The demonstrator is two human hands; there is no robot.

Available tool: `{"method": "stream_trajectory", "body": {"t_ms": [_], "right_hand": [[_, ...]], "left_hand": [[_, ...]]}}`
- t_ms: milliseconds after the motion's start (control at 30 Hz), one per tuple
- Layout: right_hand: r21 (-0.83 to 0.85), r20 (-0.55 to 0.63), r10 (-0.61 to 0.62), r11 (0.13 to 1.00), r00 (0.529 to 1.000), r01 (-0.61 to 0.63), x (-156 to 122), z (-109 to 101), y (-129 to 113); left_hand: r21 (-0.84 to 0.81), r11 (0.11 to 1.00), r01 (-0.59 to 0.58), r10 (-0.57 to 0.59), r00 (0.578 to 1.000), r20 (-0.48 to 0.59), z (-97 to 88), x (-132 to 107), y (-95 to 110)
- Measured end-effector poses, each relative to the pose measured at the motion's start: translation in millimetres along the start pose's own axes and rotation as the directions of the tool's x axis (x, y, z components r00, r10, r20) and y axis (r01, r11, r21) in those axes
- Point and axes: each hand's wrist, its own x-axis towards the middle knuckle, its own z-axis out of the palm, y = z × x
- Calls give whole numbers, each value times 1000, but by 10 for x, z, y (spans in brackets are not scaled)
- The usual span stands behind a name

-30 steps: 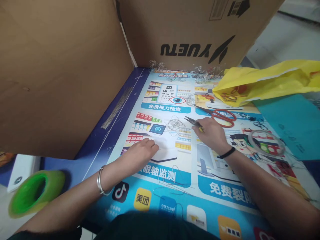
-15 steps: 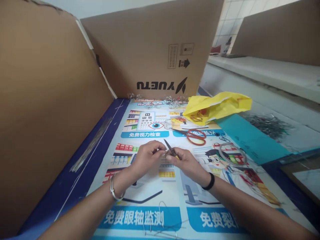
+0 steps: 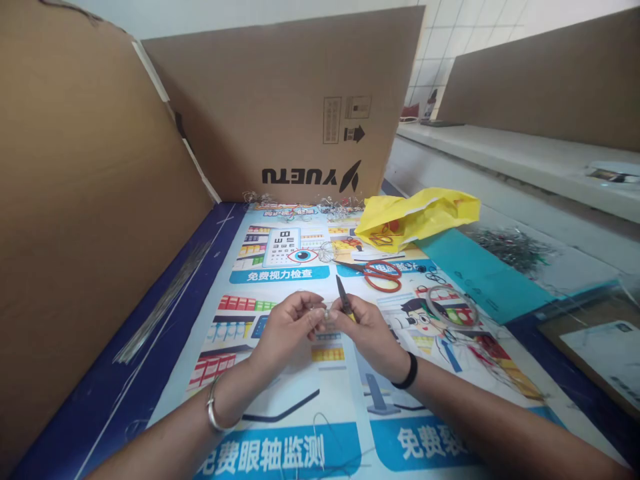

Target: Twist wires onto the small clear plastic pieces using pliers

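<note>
The wire piece (image 3: 326,312) sits pinched between my two hands, raised just above the counter (image 3: 165,360) and its printed poster (image 3: 350,393). It is so thin that I judge a slack pinch would let it spring away among the loose wires (image 3: 325,421) below. My left hand (image 3: 286,328) is closed on it at the fingertips. My right hand (image 3: 371,331) is curled round the needle-nose pliers (image 3: 343,301), tips up, with the thumb seemingly against the wire. Beyond lie the red scissors (image 3: 384,275).
</note>
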Motion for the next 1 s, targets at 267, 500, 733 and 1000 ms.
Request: {"method": "stream_trajectory", "body": {"t_ms": [267, 500, 733, 1000], "right_hand": [[-99, 4, -50, 994, 999, 50, -18, 27, -21], [-340, -33, -255, 912, 966, 229, -63, 76, -59], [-363, 82, -390, 845, 917, 391, -79, 107, -12], [120, 291, 121, 979, 949, -162, -125, 43, -86]], "left_hand": [[-171, 985, 32, -44, 997, -67, 23, -4, -21], [-494, 858, 142, -172, 985, -17, 157, -144, -19], [-342, 938, 50, -94, 989, -113, 198, -177, -64], [-36, 987, -155, 149, 979, -140, -132, 88, 20]]}}
